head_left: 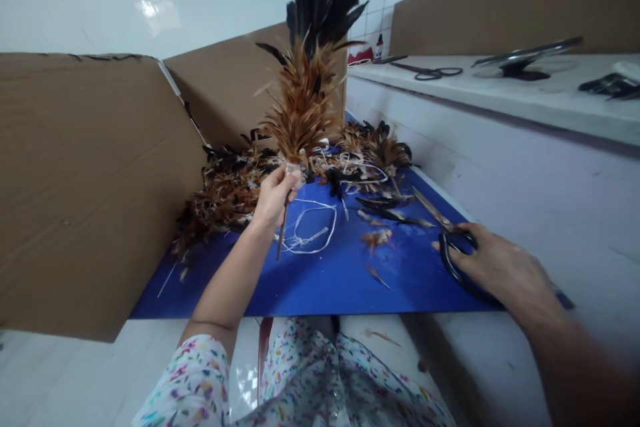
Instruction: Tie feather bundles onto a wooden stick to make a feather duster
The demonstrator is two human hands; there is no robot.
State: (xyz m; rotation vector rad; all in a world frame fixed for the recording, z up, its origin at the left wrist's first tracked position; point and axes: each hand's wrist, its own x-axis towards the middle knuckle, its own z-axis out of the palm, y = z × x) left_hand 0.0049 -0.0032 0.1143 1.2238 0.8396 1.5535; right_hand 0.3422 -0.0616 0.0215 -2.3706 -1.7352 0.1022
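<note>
My left hand is closed around the stick of a feather duster, held upright over the middle of the table. Brown feathers cover its lower part and long black ones fan out at the top; the thin stick juts out below my fist. At the right edge of the table, my right hand grips black-handled scissors, whose blades point away to the upper left. White string lies in loops on the blue surface below the duster. Several loose feathers are scattered between my hands.
Heaps of brown and black feathers cover the back and left of the blue tabletop. Cardboard panels stand at the left and back. On the white ledge at right lie another pair of scissors and a dark stand.
</note>
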